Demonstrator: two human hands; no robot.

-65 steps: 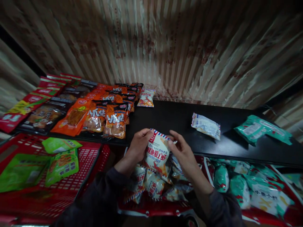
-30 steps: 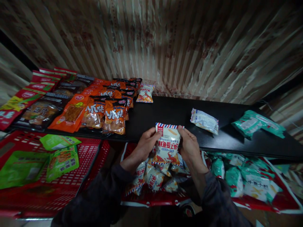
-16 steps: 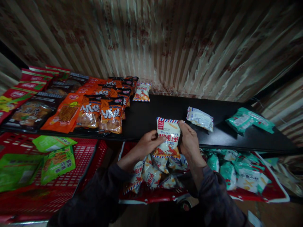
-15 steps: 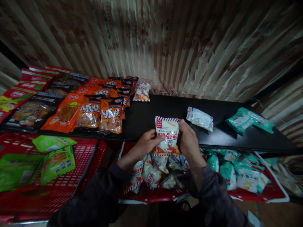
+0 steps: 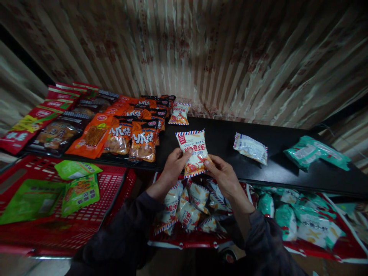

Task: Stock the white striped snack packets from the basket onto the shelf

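Between my hands is a white snack bag point(image 5: 194, 147) with striped edges, its printed front towards me and its top leaning slightly left. My left hand point(image 5: 175, 165) grips its left side, thumb across the front. My right hand point(image 5: 222, 174) pinches the lower right edge with the thumb in front; its other fingers are partly hidden. The bag is above the front part of the black shelf point(image 5: 214, 134). A matching bag point(image 5: 179, 114) stands at the back of the shelf, beside rows of orange snack bags point(image 5: 143, 140). Another striped bag point(image 5: 250, 147) lies back side up on the right.
Below the shelf, a red basket point(image 5: 184, 242) holds several matching bags. A red basket point(image 5: 110, 195) on the left has green packets point(image 5: 82, 193); teal bags point(image 5: 312, 228) fill one on the right. Teal packets point(image 5: 316, 152) lie on the shelf's right end. Pleated sheeting point(image 5: 207, 53) hangs behind.
The held bag has moved up and left, further over the shelf, and tilted left. My right hand has slid from its upper right corner to its lower right edge. The view has shifted slightly left.
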